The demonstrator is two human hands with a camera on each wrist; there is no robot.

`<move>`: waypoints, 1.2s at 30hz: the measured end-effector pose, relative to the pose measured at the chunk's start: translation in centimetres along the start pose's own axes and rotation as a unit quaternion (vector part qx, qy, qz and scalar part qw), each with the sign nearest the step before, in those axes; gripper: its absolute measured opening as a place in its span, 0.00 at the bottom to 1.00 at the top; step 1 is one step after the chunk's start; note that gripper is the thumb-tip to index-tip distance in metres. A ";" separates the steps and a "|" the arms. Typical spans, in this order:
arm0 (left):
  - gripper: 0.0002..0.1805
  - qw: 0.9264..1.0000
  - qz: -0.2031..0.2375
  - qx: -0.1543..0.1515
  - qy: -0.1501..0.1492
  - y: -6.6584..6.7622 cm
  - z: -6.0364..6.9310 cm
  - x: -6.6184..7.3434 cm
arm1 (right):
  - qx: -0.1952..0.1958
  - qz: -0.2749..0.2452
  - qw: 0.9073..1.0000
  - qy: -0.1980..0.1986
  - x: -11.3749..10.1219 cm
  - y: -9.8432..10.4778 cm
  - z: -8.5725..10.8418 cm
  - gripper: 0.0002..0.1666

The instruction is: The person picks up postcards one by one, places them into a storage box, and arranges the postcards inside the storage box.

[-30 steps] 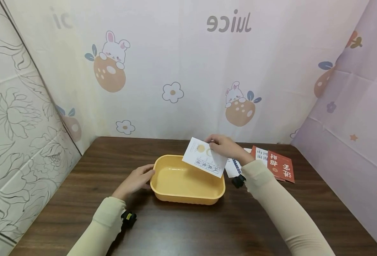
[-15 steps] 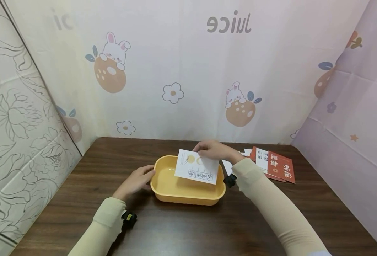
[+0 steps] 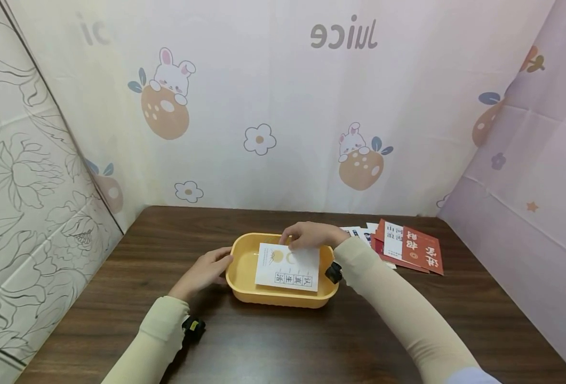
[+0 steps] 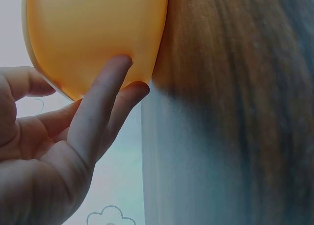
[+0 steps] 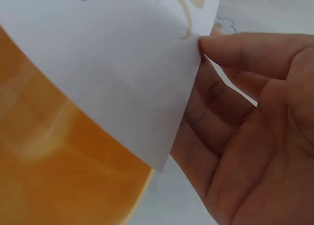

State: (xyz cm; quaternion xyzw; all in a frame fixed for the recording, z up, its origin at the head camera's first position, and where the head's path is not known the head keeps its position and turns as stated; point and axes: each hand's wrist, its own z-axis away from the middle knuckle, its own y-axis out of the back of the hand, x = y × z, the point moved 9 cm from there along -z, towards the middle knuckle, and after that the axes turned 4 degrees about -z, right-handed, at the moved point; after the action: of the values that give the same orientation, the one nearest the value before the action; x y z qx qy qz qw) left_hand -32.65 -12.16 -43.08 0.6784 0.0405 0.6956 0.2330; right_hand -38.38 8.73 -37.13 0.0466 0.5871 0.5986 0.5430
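A white printed card (image 3: 287, 266) with yellow drawings and boxed characters lies tilted inside the opening of a yellow plastic basin (image 3: 283, 300). My right hand (image 3: 309, 235) pinches the card's far edge between thumb and fingers; in the right wrist view the thumb (image 5: 245, 50) is on its printed face. At the basin's left end, my left hand (image 3: 206, 271) holds the rim and wall. The left wrist view has its fingers (image 4: 100, 104) against the yellow outer wall, with another finger reaching behind the rim.
Right of the basin, several red cards (image 3: 422, 250) and white cards (image 3: 359, 233) lie overlapping on the dark wooden table (image 3: 283, 346). Patterned curtains (image 3: 263, 80) rise behind the table and at both sides.
My right hand has carried the white card left and down into the basin's opening, uncovering more of the cards at the right. My left hand has stayed at the basin's end.
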 end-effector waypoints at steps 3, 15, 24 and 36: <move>0.27 1.000 -0.003 0.001 0.003 0.0 0.0 0.0 | -0.023 -0.001 1.000 -0.013 0.2 -0.8 -0.4 0.13; 0.26 1.000 -0.004 0.002 0.001 0.1 -0.2 -0.1 | -0.010 0.061 0.995 -0.072 0.4 -1.9 -1.0 0.17; 0.26 1.000 -0.007 0.001 -0.004 0.0 -0.1 0.0 | 0.008 0.096 0.991 -0.096 0.7 -2.9 -1.5 0.14; 0.26 1.000 -0.004 -0.003 -0.006 0.0 -0.2 -0.1 | 0.012 0.150 0.984 -0.099 0.7 -3.9 -2.2 0.11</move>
State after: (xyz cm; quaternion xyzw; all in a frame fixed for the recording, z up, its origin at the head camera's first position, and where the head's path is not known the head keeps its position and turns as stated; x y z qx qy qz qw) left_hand -32.82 -12.15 -43.24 0.6818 0.0398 0.6907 0.2379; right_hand -37.83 6.75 -41.17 0.1995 0.5241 0.6584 0.5020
